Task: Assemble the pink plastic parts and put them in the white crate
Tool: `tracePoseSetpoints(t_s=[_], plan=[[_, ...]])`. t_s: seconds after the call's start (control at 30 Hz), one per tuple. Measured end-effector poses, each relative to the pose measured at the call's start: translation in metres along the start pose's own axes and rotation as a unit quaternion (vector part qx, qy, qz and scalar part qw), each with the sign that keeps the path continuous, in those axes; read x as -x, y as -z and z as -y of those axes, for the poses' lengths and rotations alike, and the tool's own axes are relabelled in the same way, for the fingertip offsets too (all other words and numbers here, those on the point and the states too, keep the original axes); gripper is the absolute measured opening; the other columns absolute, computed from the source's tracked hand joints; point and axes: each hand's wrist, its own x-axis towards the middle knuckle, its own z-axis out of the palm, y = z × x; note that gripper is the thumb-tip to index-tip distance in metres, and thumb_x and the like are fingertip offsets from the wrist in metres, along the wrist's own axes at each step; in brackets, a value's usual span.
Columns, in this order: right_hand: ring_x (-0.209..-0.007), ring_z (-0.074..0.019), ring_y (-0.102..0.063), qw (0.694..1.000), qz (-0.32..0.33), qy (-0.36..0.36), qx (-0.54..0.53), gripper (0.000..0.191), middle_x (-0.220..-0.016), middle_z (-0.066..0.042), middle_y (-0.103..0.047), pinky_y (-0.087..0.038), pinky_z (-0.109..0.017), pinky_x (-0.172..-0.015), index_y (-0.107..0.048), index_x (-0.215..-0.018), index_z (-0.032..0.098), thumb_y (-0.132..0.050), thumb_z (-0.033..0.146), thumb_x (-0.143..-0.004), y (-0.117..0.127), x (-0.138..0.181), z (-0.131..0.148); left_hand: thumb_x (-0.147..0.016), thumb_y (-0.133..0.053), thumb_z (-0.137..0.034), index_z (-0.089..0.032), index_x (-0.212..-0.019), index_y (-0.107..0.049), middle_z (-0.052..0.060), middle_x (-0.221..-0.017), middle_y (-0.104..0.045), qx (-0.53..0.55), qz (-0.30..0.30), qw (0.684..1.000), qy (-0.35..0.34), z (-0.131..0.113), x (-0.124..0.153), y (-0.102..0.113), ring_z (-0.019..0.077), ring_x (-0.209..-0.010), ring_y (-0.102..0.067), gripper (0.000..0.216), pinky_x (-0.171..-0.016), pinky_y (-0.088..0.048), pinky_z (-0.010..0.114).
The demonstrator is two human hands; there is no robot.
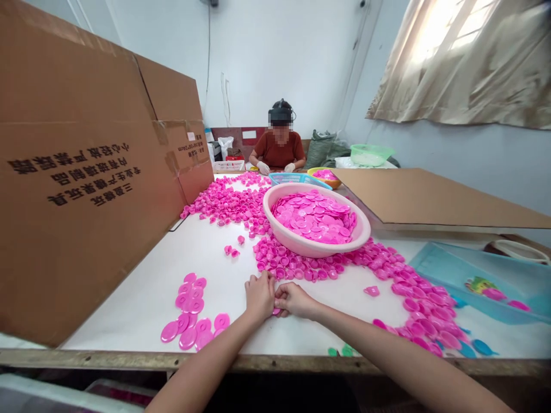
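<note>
My left hand (259,293) and my right hand (296,299) meet over the white tabletop, fingers curled together. Between them a small pink plastic disc (276,312) shows only at its lower edge; the fingers hide most of it. Just beyond the hands spreads a heap of pink cup-shaped plastic pieces (297,267). A pale pink basin (316,248) full of flat pink discs (312,215) rests among them. To the left of my left hand, several round pink discs (188,337) lie flat, some overlapping.
A tall cardboard box (94,241) borders the left side. On the right are a flat cardboard sheet (430,198), a translucent blue tray (447,275) and scattered blue pieces (482,347). A co-worker (279,146) sits across, behind a blue basket (297,181). The table's wooden edge (107,359) runs in front.
</note>
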Motion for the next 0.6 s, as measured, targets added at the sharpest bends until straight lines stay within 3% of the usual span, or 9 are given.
tracePoseSetpoints(t_s=[0.1, 0.2, 0.3, 0.4, 0.47, 0.53, 0.6], plan=[[-0.051, -0.0133, -0.059, 0.998, 0.011, 0.062, 0.027, 0.012, -0.057, 0.001, -0.057, -0.046, -0.019, -0.044, -0.051, -0.071, 0.012, -0.061, 0.017, -0.069, -0.021, 0.006, 0.010, -0.087, -0.021, -0.037, -0.019, -0.082, -0.051, 0.003, -0.072, -0.058, 0.007, 0.058, 0.998, 0.006, 0.010, 0.016, 0.024, 0.0161, -0.068, -0.051, 0.035, -0.059, -0.029, 0.025], [-0.059, -0.0142, -0.060, 0.977, 0.030, 0.170, 0.126, 0.012, -0.067, -0.003, -0.061, -0.047, -0.023, -0.054, -0.057, -0.081, 0.013, -0.053, 0.023, -0.077, -0.029, 0.008, 0.027, -0.086, -0.024, -0.040, -0.021, -0.079, -0.051, 0.001, -0.069, -0.059, 0.008, 0.042, 0.999, 0.033, 0.053, 0.055, 0.071, 0.0144, -0.065, -0.054, 0.033, -0.055, -0.029, 0.022], [-0.082, -0.0176, -0.057, 0.900, -0.096, 0.279, 0.322, 0.018, -0.084, -0.007, -0.062, -0.043, -0.029, -0.075, -0.061, -0.089, 0.014, -0.045, 0.014, -0.081, -0.014, -0.001, 0.040, -0.084, -0.025, -0.045, -0.023, -0.084, -0.050, 0.000, -0.068, -0.060, -0.072, 0.009, 0.986, 0.150, 0.122, 0.113, 0.130, 0.0177, -0.066, -0.057, 0.033, -0.057, -0.032, 0.023], [-0.100, -0.0227, -0.047, 0.800, -0.176, 0.306, 0.486, 0.027, -0.091, -0.009, -0.061, -0.034, -0.035, -0.086, -0.062, -0.090, 0.015, -0.039, 0.005, -0.080, 0.007, -0.017, 0.037, -0.081, -0.030, -0.045, -0.020, -0.092, -0.048, 0.005, -0.068, -0.060, -0.231, 0.003, 0.934, 0.274, 0.184, 0.165, 0.173, 0.0257, -0.071, -0.057, 0.033, -0.060, -0.035, 0.029], [-0.104, -0.0244, -0.041, 0.750, -0.192, 0.325, 0.543, 0.028, -0.093, -0.009, -0.059, -0.031, -0.037, -0.088, -0.062, -0.088, 0.015, -0.038, 0.003, -0.079, 0.015, -0.025, 0.029, -0.080, -0.033, -0.043, -0.017, -0.100, -0.045, 0.008, -0.076, -0.060, -0.296, -0.027, 0.913, 0.281, 0.201, 0.184, 0.181, 0.0284, -0.076, -0.056, 0.035, -0.062, -0.037, 0.032], [-0.102, -0.0245, -0.042, 0.716, -0.206, 0.340, 0.574, 0.027, -0.095, -0.010, -0.057, -0.031, -0.037, -0.087, -0.061, -0.087, 0.015, -0.038, 0.003, -0.080, 0.016, -0.029, 0.022, -0.080, -0.034, -0.042, -0.017, -0.103, -0.045, 0.007, -0.081, -0.060, -0.272, -0.049, 0.935, 0.223, 0.195, 0.183, 0.173, 0.0258, -0.080, -0.055, 0.036, -0.067, -0.037, 0.032], [-0.095, -0.0233, -0.044, 0.702, -0.212, 0.337, 0.590, 0.027, -0.094, -0.010, -0.056, -0.033, -0.035, -0.083, -0.060, -0.088, 0.015, -0.037, 0.002, -0.080, 0.014, -0.030, 0.019, -0.081, -0.033, -0.042, -0.019, -0.100, -0.048, 0.005, -0.081, -0.060, -0.197, -0.048, 0.968, 0.145, 0.170, 0.165, 0.153, 0.0209, -0.080, -0.054, 0.033, -0.071, -0.037, 0.029]])
